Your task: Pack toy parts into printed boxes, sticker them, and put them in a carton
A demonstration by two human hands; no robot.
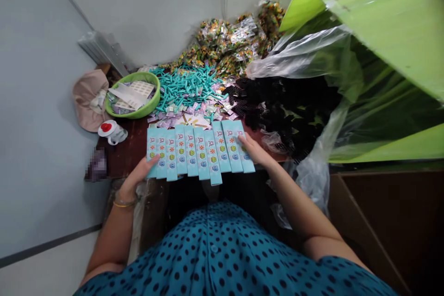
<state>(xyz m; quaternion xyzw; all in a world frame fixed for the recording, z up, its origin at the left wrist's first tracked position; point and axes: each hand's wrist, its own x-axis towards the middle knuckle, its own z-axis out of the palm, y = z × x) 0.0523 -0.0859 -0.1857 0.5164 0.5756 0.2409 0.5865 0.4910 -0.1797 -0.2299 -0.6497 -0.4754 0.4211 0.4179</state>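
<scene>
A fanned-out row of light blue printed cards (192,152) spans the space between my hands above the table's front edge. Each narrow strip shows small red, green and blue pictures, and their lower ends are uneven. My left hand (140,172) grips the left end, thumb on the front face. At the right end, my right hand (255,150) holds the strips with its thumb on top; its other fingers are hidden behind. Just beyond the cards lie a heap of teal tubes (189,85) and many small pale purple packets (169,120).
A green basin (152,106) with sheets inside stands at the left, near a lidded mug (120,135) and a pink cap (88,101). Patterned foil packs (225,41) pile against the wall. Black mesh pieces (287,101) spill from a plastic-lined green box (388,23) at right.
</scene>
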